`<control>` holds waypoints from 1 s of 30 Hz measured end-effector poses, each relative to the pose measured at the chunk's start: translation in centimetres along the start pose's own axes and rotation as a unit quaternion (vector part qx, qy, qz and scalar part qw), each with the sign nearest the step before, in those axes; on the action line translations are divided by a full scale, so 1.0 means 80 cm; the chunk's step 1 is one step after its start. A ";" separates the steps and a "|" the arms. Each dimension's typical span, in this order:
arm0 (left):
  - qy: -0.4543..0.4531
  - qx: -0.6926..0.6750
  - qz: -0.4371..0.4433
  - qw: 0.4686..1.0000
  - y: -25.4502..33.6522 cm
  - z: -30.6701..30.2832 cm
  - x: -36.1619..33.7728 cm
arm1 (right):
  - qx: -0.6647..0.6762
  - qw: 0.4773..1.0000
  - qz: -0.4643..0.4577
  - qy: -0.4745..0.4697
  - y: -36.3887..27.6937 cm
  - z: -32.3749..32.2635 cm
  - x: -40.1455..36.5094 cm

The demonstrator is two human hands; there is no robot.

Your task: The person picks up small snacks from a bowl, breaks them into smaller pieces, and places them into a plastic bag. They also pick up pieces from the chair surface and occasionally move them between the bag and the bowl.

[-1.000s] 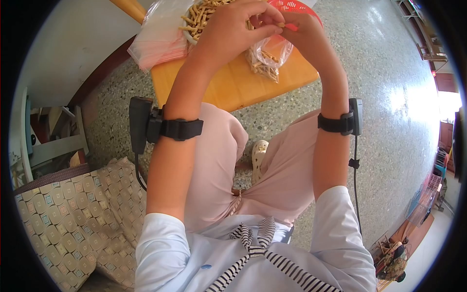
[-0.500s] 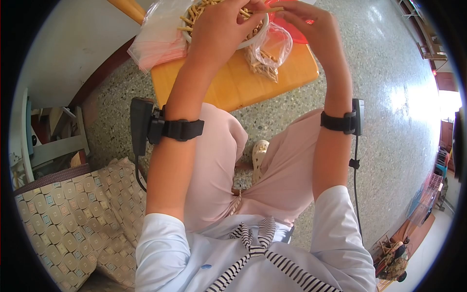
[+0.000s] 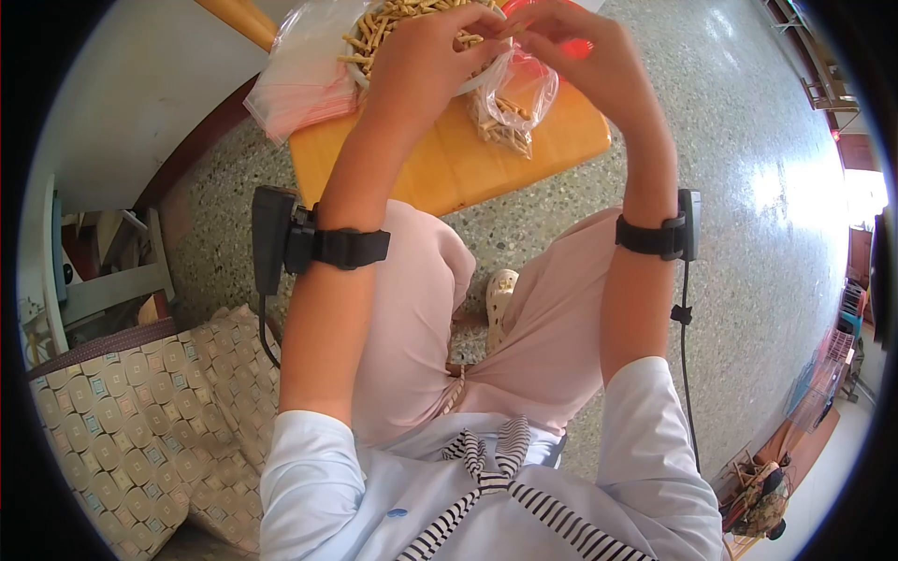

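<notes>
A white bowl heaped with short tan sticks (image 3: 388,19) stands on a yellow wooden stool (image 3: 440,168). Over its right side, my left hand (image 3: 444,47) has thumb and fingers pinched around a small tan stick (image 3: 508,32). My right hand (image 3: 571,42) meets it there, its thumb and fingertips closed on the same stick. Below the hands lies an open clear plastic bag (image 3: 513,117) with several sticks inside. To the left of the bowl is a stack of flat clear bags (image 3: 304,93) with pink edges. Behind my right hand shows a red plastic dish (image 3: 578,47).
A patterned cushion seat (image 3: 140,421) is at the lower left, near a grey shelf (image 3: 112,271). My legs flank the front of the stool. At the far lower right, a person (image 3: 762,500) is partly in view. A black cable (image 3: 687,393) hangs from the right wrist device.
Both hands have shifted slightly, and the right fingers have come closer to the left fingertips. The stick that stuck out toward the right fingers now shows only as a short piece between the hands.
</notes>
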State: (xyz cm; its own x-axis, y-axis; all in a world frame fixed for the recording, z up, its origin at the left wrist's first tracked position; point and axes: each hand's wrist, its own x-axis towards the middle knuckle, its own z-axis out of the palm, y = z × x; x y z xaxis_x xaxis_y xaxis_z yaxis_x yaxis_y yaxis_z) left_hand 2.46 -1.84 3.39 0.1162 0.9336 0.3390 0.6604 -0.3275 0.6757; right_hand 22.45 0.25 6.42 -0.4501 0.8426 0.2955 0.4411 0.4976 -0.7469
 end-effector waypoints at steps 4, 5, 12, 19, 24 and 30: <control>0.019 -0.074 -0.006 0.997 -0.002 -0.003 0.002 | 0.022 1.000 -0.005 0.009 0.014 -0.013 -0.002; 0.031 -0.087 -0.005 0.996 -0.001 -0.003 0.002 | 0.016 1.000 0.005 -0.002 0.018 -0.014 -0.003; 0.010 -0.117 0.036 0.992 0.027 -0.016 0.005 | -0.003 1.000 0.023 -0.004 0.010 -0.001 -0.001; -0.031 -0.105 0.070 0.991 0.031 -0.017 0.006 | -0.051 0.999 0.013 0.012 0.004 0.007 0.000; 0.018 -0.066 0.061 0.996 0.011 -0.008 0.001 | -0.047 0.999 -0.010 0.023 0.027 0.001 -0.002; -0.095 -0.045 0.097 0.990 -0.003 0.001 0.003 | -0.137 0.987 0.075 -0.051 0.062 0.002 -0.017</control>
State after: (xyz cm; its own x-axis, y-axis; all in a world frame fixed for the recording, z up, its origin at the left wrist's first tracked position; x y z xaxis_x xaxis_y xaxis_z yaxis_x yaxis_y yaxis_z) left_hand 2.41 -1.54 3.28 0.3776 0.8595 0.3444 0.5441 -0.5069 0.6686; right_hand 25.12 1.52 2.25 -0.4333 0.8928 0.1228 0.6950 0.4178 -0.5852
